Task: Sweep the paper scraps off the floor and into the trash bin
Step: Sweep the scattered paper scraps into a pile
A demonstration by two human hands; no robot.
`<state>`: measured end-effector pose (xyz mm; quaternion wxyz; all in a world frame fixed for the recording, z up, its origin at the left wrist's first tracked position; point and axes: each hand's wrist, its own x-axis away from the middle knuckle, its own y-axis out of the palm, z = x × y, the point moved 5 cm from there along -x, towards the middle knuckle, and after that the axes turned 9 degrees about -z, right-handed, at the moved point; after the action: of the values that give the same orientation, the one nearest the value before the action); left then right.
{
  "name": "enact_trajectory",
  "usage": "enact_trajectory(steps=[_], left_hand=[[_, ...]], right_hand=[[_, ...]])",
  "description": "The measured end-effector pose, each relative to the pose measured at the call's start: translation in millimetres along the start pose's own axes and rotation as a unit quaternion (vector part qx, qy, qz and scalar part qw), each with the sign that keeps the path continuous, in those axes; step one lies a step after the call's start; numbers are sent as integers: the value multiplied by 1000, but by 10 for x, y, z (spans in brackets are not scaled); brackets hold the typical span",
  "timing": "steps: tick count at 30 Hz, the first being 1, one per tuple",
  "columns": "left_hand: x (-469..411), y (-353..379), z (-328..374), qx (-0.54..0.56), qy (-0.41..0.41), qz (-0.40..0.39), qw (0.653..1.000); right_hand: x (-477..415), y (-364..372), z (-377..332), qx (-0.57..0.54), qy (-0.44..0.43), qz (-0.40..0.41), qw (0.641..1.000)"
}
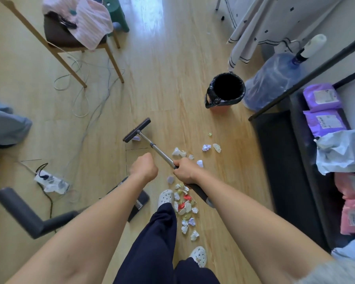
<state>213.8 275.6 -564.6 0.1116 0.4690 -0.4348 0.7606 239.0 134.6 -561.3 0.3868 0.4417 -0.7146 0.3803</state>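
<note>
While both arms reach forward, the right hand (186, 171) grips the broom (152, 144) shaft above paper scraps (186, 208) strewn by the feet (166, 196). The left hand (143, 168) is fisted; holding what, I cannot tell.

A chair (57, 35) and water jug (273, 80) stand apart

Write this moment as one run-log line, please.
phase: sweeping; right hand: grips broom; left hand: fisted, hold hidden; broom head: by purple scrap; paper scraps: piled near shoe; trash bin: upright, beyond
</note>
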Motion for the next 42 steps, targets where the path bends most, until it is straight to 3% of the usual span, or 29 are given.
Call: enact_trajectory(steps=[8, 24, 35, 42], left_hand=[[-324, -281, -158, -9, -4, -13, 1000], [-127, 188, 892, -132, 125, -74, 980], [592, 1019, 1037, -193, 176, -80, 962], [1037, 1559, 883, -200, 184, -73, 960]], right_hand=[[-145, -53, -7, 30, 70, -14, 997], [508, 33, 1065, -146, 122, 15, 982], [1287, 958, 2047, -288, 154, 63, 943], [1583, 1462, 2331, -287, 114, 104, 945]])
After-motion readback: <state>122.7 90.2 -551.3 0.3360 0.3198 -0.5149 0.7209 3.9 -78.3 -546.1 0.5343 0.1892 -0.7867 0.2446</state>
